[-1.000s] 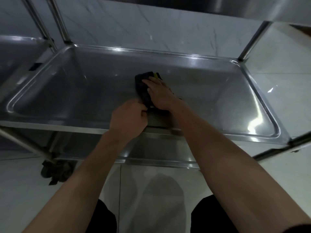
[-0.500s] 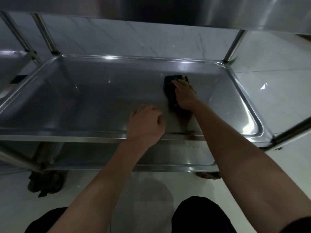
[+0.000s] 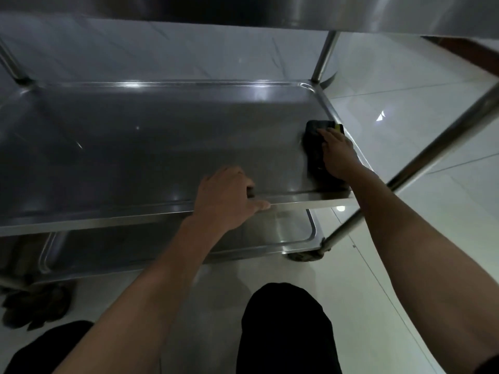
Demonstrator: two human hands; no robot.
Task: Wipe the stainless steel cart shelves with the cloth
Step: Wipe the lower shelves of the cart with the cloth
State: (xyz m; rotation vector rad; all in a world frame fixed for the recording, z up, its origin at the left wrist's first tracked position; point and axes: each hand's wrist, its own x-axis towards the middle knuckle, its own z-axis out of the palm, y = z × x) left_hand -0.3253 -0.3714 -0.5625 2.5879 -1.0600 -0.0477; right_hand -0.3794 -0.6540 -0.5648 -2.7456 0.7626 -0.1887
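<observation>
The middle shelf point(image 3: 151, 147) of the stainless steel cart fills the centre of the view, a shallow tray with a raised rim. A dark cloth point(image 3: 314, 147) with a yellow tag lies flat at the shelf's right end, close to the right rim. My right hand point(image 3: 336, 155) presses down on the cloth with straight fingers. My left hand point(image 3: 226, 198) rests on the shelf's front rim, fingers curled over the edge and thumb lying along it. A lower shelf point(image 3: 270, 233) shows beneath the front rim.
The upper shelf's underside point(image 3: 297, 9) hangs overhead. Steel posts stand at the back right point(image 3: 322, 58) and the front right point(image 3: 432, 147). A caster point(image 3: 305, 255) sits on the white tiled floor. A dark crumpled item point(image 3: 35, 306) lies at lower left. My knees are below.
My right hand has slid the cloth from the shelf's middle to its right end. My left hand let go of the cloth's near edge and came to rest on the front rim.
</observation>
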